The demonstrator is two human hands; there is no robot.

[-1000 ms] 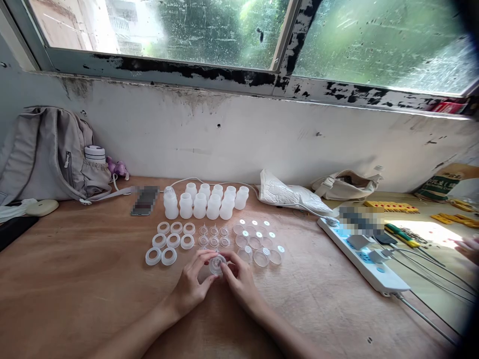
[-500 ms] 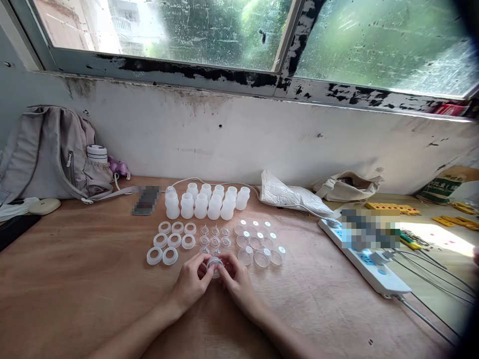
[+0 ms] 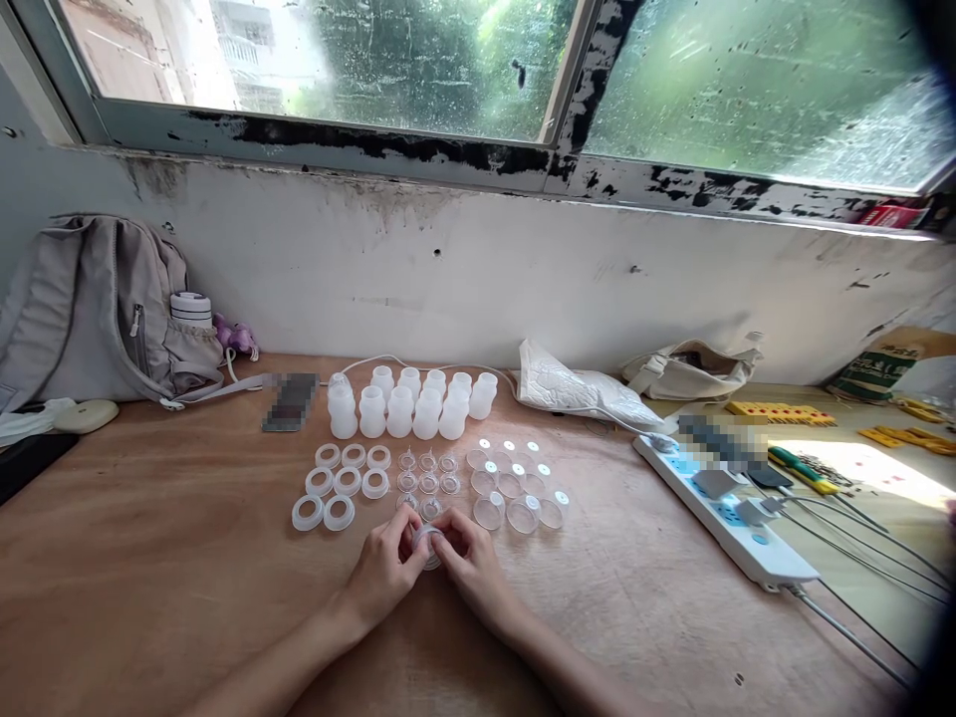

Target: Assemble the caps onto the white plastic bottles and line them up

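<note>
The person's left hand (image 3: 386, 560) and right hand (image 3: 469, 560) were clamped on a clear round plastic piece (image 3: 428, 536). It sat directly between them.

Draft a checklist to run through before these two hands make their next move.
1. Grip: left hand and right hand both on the small translucent round plastic piece: ok.
2. A hand free for another part: not ok, both are occupied.
3. Held piece fully fitted together: cannot tell, the hands cover much of it.
4. Frosted white plastic bottles upright: ok.
5. Translucent white plastic rings apart from the clear round plastic cups: ok.
6. Long white plastic power strip away from the hands: ok, off to the right.
</note>
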